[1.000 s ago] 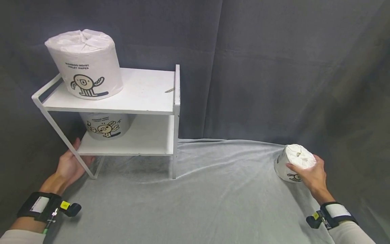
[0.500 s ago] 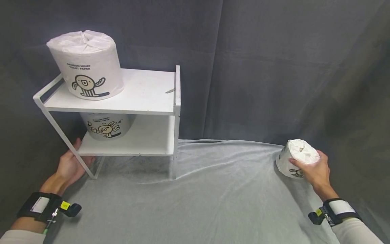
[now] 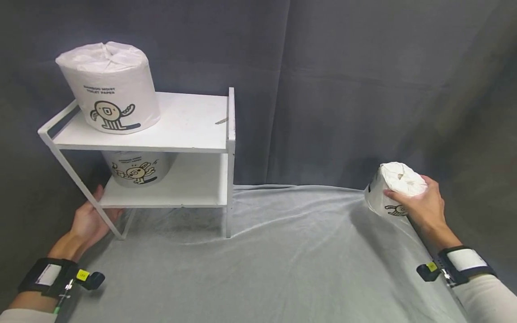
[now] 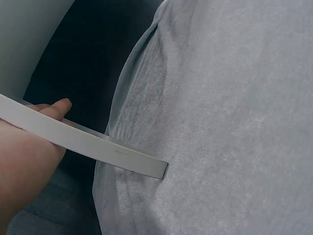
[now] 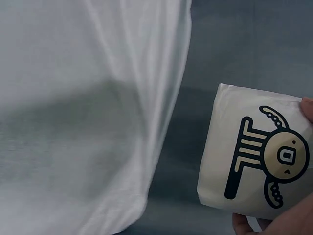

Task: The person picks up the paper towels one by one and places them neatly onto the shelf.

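Observation:
My right hand (image 3: 428,206) grips a wrapped toilet paper roll (image 3: 397,181) at the far right, thumb on the near side. It is raised off the grey cloth, slightly tilted. In the right wrist view, a printed cartoon figure shows on the roll (image 5: 254,152). My left hand (image 3: 90,222) is at the left side of a white two-tier shelf (image 3: 194,121), partly behind its slanted front leg (image 4: 88,143). Its fingers (image 4: 61,107) reach past the leg without visibly curling round it. Another roll (image 3: 107,89) stands on the top tier; a third (image 3: 135,168) sits below it, partly hidden.
Grey cloth (image 3: 274,269) covers the table, with creases between shelf and right hand. Dark curtain (image 3: 323,89) hangs behind. In the right wrist view, the cloth's edge (image 5: 161,142) lies left of the held roll.
My right hand has lifted the toilet paper roll off the cloth, moving it up and slightly right. My left hand and the shelf stay in place, with a slight shift of the view.

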A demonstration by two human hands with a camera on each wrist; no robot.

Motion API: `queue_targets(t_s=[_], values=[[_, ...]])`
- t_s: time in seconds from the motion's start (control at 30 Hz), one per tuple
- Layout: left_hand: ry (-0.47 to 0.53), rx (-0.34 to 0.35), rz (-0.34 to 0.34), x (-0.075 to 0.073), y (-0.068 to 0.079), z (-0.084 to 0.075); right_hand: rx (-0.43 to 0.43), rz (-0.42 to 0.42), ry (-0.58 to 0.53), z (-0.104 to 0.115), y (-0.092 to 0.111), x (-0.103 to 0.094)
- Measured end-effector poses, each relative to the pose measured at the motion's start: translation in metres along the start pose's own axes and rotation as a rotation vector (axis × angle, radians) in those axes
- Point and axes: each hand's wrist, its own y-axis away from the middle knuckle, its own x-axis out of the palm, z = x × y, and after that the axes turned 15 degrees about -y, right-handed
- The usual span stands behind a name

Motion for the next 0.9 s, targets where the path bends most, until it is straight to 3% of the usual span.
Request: queue_targets(t_s=[0.53,0.9], values=[[0.005,0.016,0.049,-0.004,-0.002,0.002,-0.11,0.021,0.04,0.087,-0.013,-0.01],[-0.017,-0.007,0.028,-0.005,-0.002,0.005,-0.178,0.061,0.045,0.15,-0.022,-0.005]])
